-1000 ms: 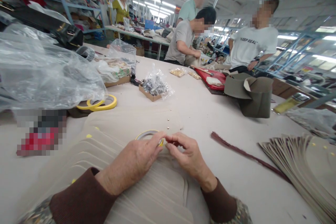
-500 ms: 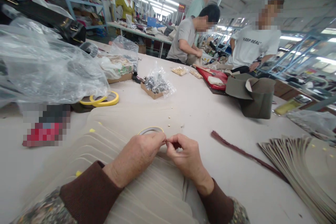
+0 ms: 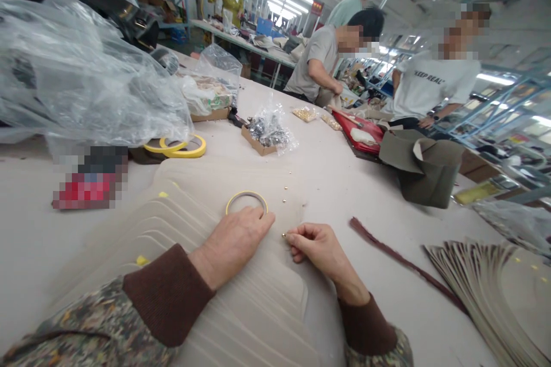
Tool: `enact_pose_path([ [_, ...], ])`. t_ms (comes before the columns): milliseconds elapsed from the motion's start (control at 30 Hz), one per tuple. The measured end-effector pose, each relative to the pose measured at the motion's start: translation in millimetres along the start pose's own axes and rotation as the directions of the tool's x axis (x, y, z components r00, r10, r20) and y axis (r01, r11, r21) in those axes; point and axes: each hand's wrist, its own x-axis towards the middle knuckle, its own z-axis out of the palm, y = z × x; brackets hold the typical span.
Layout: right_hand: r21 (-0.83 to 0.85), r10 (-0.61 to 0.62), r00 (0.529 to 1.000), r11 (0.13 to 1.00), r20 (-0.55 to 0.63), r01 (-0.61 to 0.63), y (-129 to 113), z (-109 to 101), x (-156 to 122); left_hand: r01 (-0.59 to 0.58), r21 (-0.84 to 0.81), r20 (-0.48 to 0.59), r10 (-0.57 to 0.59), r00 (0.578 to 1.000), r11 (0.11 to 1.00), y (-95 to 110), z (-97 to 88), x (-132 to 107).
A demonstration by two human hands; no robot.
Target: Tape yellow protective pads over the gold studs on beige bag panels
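Note:
Pale beige sheet pieces [image 3: 193, 292] lie overlapped in a fanned stack in front of me. My left hand [image 3: 235, 243] is over the stack, fingers curled down; what they grip, if anything, is hidden. Just beyond its knuckles is a thin ring of yellow tape [image 3: 230, 202], partly covered by the hand. A small gold metal stud [image 3: 283, 235] shows at the thumb and forefinger tips of my right hand [image 3: 316, 249], which is closed in a pinch. Farther off, in a rough line, are more small gold studs [image 3: 286, 188].
Yellow tape rolls [image 3: 189, 152] and clear plastic bags [image 3: 99, 86] are at left. A small cardboard box [image 3: 258, 143] holds metal parts. Right of my hands lie a dark red strip [image 3: 400, 258] and fanned beige pieces [image 3: 477, 281]. Co-workers [image 3: 318, 63] are across the table.
My hands were together at the fingertips; now they are apart, the right one lower and to the right with a gold stud at its fingertips. More of the tape ring shows.

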Motion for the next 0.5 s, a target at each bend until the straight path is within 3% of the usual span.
enact_pose_path([
  [133, -0.213, -0.111, 0.993, 0.972, -0.027, 0.103, 2, 7, -1, 0.012, -0.009, 0.05, -0.012, 0.999, 1.0, 2, -2.7, 1],
  [333, -0.499, -0.341, 0.939, 0.823, -0.052, 0.272, 0, 14, -2, 0.009, -0.029, 0.054, -0.008, 0.999, 1.0, 2, -2.8, 0],
  [400, -0.534, -0.337, 0.94, 0.805, -0.054, 0.258, -2, 16, -1, 0.005, -0.026, 0.054, -0.004, 0.999, 1.0, 2, -2.2, 0],
  [500, -0.492, -0.248, 0.967, 0.849, -0.052, 0.192, -4, 16, 1, 0.0, -0.016, 0.055, 0.001, 0.998, 1.0, 2, -2.4, 0],
])
